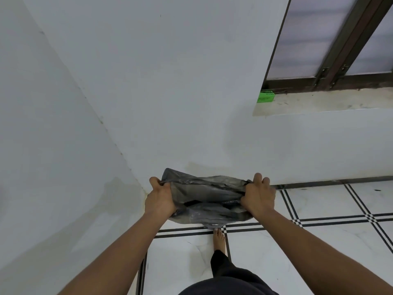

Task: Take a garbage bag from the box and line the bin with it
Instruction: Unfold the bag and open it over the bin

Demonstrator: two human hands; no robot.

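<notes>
At lower centre, my left hand (160, 198) and right hand (258, 198) each grip the thin grey plastic garbage bag (207, 199) by its mouth. I pull evenly outward to open it without tearing.

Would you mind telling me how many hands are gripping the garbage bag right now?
2: the left hand grips the garbage bag at its left edge, the right hand at its right edge.

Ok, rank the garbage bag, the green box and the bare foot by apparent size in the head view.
1. garbage bag, clearly largest.
2 and 3. bare foot and green box look alike; the box sits farther away, so no ranking.
</notes>
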